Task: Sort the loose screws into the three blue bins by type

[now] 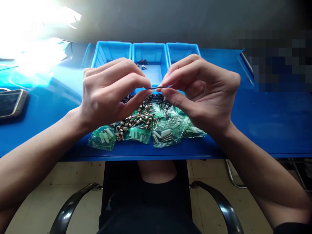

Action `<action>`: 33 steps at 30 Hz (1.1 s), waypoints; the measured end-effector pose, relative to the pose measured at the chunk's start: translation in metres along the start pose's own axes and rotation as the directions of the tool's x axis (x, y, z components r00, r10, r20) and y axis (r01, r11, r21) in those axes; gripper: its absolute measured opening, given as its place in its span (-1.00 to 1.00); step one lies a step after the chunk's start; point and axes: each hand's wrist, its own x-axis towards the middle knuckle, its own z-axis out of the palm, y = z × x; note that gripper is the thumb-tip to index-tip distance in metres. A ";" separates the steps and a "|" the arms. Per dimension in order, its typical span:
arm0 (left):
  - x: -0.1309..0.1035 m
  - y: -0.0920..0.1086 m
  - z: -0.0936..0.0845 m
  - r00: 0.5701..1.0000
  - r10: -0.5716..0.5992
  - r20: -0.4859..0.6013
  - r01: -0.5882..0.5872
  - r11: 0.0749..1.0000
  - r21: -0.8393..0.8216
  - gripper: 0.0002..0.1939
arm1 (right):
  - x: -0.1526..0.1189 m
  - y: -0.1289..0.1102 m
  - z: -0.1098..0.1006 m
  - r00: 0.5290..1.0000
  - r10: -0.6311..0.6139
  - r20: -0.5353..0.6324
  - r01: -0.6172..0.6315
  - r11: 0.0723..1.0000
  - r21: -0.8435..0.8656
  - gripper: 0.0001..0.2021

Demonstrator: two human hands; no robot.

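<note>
A thin dark screw (156, 87) is stretched level between my two hands, above the heap on the table. My left hand (112, 89) pinches one end between thumb and forefinger. At the other end, the thumb and forefinger of my right hand (202, 87) are closed on it; the tip there is hidden by the fingers. Below lie loose brass-coloured hex-head screws (140, 118) and black screws (161, 99). Several green-tinted clear bags (167, 133) with white plugs and screws inside lie along the front of the heap.
Three joined blue bins stand behind my hands; the middle bin (156, 73) has a few screws in it. A phone (13, 103) lies at the left on the blue table (268, 130). Glaring light washes out the upper left. Chair armrests (70, 208) flank my lap.
</note>
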 end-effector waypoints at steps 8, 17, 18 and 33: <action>0.001 0.003 0.000 0.999 -0.009 -0.031 0.010 1.000 0.030 -0.92 | 0.002 -0.001 0.002 1.000 0.014 0.026 -0.016 0.996 0.093 -0.90; 0.000 -0.001 0.000 0.999 0.020 -0.039 -0.018 0.999 0.041 -0.91 | 0.001 -0.001 0.000 0.997 0.072 0.038 -0.074 0.996 0.052 -0.94; 0.000 0.000 0.000 0.999 0.015 -0.036 -0.014 0.999 0.043 -0.91 | 0.001 -0.001 0.000 0.997 0.067 0.036 -0.069 0.996 0.057 -0.92; 0.001 0.004 0.002 0.998 0.026 -0.056 -0.023 0.998 0.052 -0.91 | 0.003 -0.006 0.001 0.997 0.073 0.000 -0.073 0.997 0.012 -0.88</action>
